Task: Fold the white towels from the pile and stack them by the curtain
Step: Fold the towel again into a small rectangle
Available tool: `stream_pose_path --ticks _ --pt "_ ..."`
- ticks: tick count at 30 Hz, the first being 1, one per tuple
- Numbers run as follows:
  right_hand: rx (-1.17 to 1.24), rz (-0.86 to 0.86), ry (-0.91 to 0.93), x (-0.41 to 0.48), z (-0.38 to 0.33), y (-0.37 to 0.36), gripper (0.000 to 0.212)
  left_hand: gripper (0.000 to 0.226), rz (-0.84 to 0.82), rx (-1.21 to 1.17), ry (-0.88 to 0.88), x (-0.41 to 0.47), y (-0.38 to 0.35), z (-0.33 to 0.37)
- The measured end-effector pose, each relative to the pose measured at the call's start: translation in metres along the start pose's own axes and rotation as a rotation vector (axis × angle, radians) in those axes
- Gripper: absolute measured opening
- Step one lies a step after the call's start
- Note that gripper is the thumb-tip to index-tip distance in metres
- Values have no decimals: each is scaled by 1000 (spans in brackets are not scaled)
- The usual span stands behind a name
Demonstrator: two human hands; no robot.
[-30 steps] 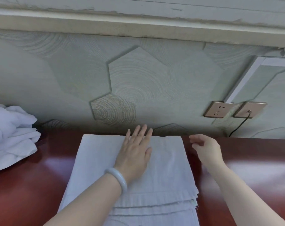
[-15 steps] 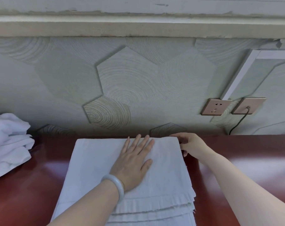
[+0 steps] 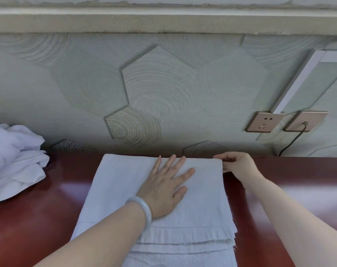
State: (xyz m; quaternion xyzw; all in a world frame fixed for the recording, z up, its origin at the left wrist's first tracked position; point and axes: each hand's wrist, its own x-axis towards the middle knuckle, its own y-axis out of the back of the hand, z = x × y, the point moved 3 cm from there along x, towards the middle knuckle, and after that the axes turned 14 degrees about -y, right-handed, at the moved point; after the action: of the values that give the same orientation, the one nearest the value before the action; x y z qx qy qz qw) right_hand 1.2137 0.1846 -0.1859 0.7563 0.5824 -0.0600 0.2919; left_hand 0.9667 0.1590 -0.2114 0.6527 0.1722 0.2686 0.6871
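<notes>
Glossy dark-red table [image 3: 38, 218], far edge butted against the wall [image 3: 163, 83]. Folded white towel [image 3: 115, 189] lies flat mid-table, its far fold right at the table's far edge; the near end shows stacked fringed layers and runs out of frame. Crumpled pile of white towels [image 3: 13, 160] sits at the left edge, far side, apart from the folded one.

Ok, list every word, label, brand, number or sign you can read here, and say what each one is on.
No readable text anywhere in the head view.
folded towel: plain, no tag or print showing.
towel pile: plain white, no label visible.
wall socket: only pin holes, no legible marking.
second wall plate: no legible marking.
bangle: plain, no engraving visible.
</notes>
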Motion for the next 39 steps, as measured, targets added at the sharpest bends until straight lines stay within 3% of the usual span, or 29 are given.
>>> stream_pose_path --ticks 2,4,7,9,12,14,17,21,24,29,34,39 --pt "-200 239 44 -4 -9 10 40 56 2 -1 9 1 0 0" --pt "-394 469 263 -26 -26 -2 48 57 5 1 14 1 1 1" --pt "-596 340 588 -56 -19 -67 40 67 -3 11 30 1 -1 1" --pt "-765 282 539 -55 5 -93 61 70 -9 33 55 3 -2 1" --pt "-865 353 326 -50 22 -95 83 68 -13 29 85 3 -3 -1" --pt "-935 347 244 -52 16 -94 86 67 -19 15 97 4 -2 1" --pt "-992 297 106 -54 0 -94 74 72 -42 -4 156 5 3 4" --pt "-945 322 226 -66 11 -95 66 76 -29 36 459 -43 10 -27" --pt "-946 318 228 -61 18 -97 69 75 9 81 549 -82 11 -46" --pt "-1026 269 140 -55 2 -98 74 81 -26 1 565 -79 23 -45" --pt "-1034 314 313 -112 26 -120 76 66 48 98 474 -134 21 -29" --pt "-1090 266 217 -107 26 -123 66 72 -35 13 504 -136 21 -35"
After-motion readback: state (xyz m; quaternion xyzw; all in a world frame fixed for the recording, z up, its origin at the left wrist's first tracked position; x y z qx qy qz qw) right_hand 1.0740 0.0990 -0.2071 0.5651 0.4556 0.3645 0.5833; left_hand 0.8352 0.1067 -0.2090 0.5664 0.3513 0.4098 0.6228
